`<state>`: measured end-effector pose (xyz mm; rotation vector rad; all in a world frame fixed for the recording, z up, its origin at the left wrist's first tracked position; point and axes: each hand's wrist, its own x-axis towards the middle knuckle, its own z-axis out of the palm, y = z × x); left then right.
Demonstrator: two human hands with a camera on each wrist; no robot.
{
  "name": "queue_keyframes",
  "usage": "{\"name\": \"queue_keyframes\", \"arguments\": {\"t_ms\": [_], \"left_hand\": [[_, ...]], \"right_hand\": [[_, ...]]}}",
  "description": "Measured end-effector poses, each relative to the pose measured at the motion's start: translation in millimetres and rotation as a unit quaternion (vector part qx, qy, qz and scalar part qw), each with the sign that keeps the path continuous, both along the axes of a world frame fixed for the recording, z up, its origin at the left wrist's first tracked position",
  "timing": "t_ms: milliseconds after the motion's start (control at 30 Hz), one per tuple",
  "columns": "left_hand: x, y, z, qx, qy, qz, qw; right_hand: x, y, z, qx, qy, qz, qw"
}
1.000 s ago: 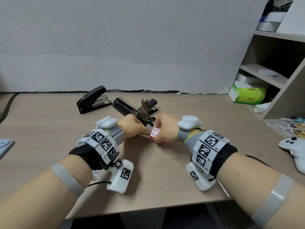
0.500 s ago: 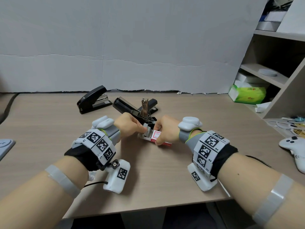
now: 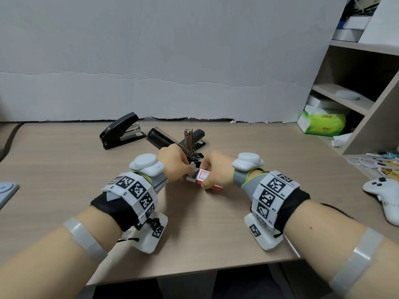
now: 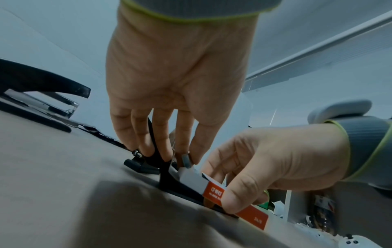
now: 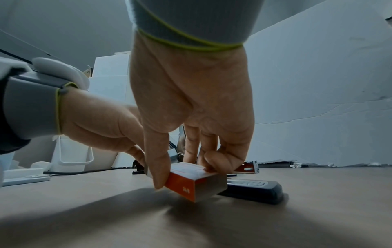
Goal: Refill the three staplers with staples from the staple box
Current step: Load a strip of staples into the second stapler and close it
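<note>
A red and white staple box (image 3: pixel 216 187) lies on the desk in front of an opened black stapler (image 3: pixel 160 139) whose metal magazine (image 3: pixel 188 140) stands upright. My right hand (image 3: pixel 205 176) grips the box sleeve (image 5: pixel 192 177) between thumb and fingers. The grey inner tray (image 4: pixel 193 179) is slid out to the left. My left hand (image 4: pixel 187 161) pinches a small grey staple strip (image 4: pixel 186 161) at the tray's open end. A closed black stapler (image 3: pixel 122 137) sits at the back left, and a third black stapler (image 3: pixel 199 134) lies behind the magazine.
A white game controller (image 3: pixel 383 194) lies at the desk's right edge. A green tissue pack (image 3: pixel 321 125) and shelves stand at the right. A grey object (image 3: pixel 6 190) sits at the left edge. The white wall panel closes off the back.
The inner tray has slid out of the sleeve to the left. My left fingers have moved from the box end into the tray. The right hand keeps its hold on the sleeve.
</note>
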<state>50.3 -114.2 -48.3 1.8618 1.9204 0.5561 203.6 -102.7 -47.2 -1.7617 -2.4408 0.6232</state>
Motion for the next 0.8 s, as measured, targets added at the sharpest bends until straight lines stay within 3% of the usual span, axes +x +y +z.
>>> {"name": "queue_keyframes", "arguments": {"t_ms": [433, 667, 800], "left_hand": [[-11, 6, 4, -0.025, -0.017, -0.028, 0.999], [-15, 1, 1, -0.051, -0.046, -0.051, 0.996], [-22, 4, -4, -0.084, -0.116, -0.064, 0.988]], "right_hand": [[4, -1, -1, -0.009, 0.002, 0.011, 1.000], [3, -2, -10, -0.034, -0.043, 0.044, 0.998], [2, -1, -8, -0.033, 0.032, 0.033, 0.998]]}}
